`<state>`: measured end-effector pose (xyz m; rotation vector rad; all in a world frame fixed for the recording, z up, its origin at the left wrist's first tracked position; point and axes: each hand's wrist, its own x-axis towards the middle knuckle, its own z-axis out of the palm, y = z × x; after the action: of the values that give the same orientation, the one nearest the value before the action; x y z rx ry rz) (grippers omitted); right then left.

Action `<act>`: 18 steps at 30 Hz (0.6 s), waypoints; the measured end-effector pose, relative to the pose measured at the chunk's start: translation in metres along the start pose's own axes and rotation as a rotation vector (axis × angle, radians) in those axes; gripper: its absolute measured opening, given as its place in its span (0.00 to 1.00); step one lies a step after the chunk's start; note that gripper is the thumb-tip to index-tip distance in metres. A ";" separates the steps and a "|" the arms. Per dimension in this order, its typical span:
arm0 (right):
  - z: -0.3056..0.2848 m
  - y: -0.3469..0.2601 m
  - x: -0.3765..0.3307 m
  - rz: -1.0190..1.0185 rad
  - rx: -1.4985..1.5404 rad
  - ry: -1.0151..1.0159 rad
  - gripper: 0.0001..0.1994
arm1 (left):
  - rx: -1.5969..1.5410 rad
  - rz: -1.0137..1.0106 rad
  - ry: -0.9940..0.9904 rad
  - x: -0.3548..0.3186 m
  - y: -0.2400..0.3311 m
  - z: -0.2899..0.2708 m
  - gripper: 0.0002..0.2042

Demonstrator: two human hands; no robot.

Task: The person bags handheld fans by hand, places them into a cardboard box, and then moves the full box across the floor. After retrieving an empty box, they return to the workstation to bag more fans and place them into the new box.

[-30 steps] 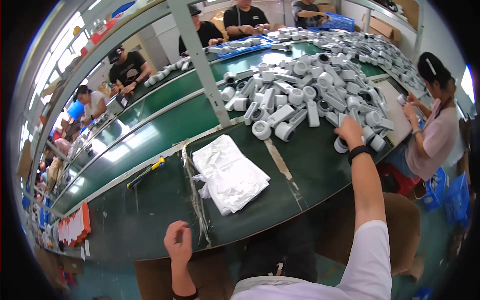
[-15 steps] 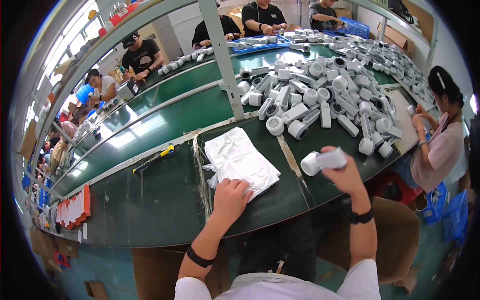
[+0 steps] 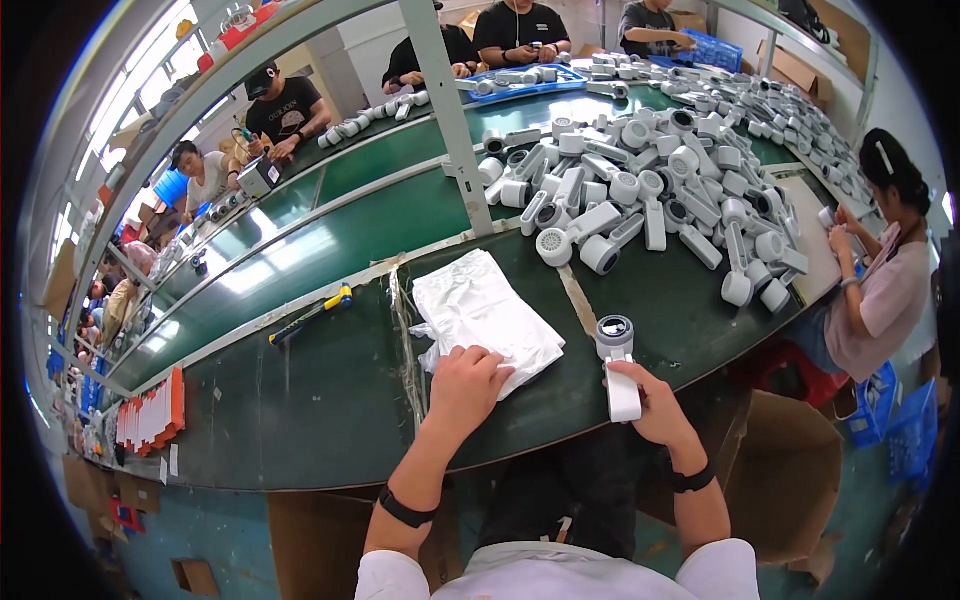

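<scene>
My right hand (image 3: 655, 405) is closed around the handle of a white-and-grey handheld device (image 3: 622, 395). The device's round head points away from me, with a dark glossy disc facing up. It is held just above the table's near edge. A stack of thin white plastic bags (image 3: 490, 315) lies flat in front of me. At the stack's near left corner, my left hand (image 3: 465, 390) has its fingers bent together on the bag edge. Its fingertips are partly hidden.
A large heap of similar devices (image 3: 650, 190) covers the table at the far right. A yellow-and-black tool (image 3: 312, 314) lies to the left, beyond it orange-edged cards (image 3: 150, 410). A metal post (image 3: 445, 110) rises behind the bags. A co-worker (image 3: 880, 280) sits at right.
My right hand has drawn the device toward me and turned it, so its head points away with the dark disc showing. My left hand has stayed at the bags, shifting slightly.
</scene>
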<state>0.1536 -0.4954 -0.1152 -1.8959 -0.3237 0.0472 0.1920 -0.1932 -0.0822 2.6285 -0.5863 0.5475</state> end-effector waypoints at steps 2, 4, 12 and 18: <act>-0.001 0.008 -0.004 0.137 0.295 -0.136 0.36 | 0.031 0.014 -0.034 0.002 0.006 -0.006 0.07; -0.005 0.004 -0.008 0.186 0.473 -0.210 0.35 | 0.067 0.022 -0.070 0.000 0.004 -0.005 0.07; 0.005 0.016 -0.020 0.301 1.073 -0.198 0.25 | -0.132 -0.062 -0.036 0.005 -0.007 0.004 0.07; 0.033 -0.026 -0.031 0.078 0.867 0.104 0.39 | -0.330 -0.242 0.022 0.009 -0.003 0.000 0.07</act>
<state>0.1122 -0.4647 -0.1065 -1.0444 -0.1198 0.1196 0.2005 -0.1937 -0.0789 2.3324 -0.3125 0.3686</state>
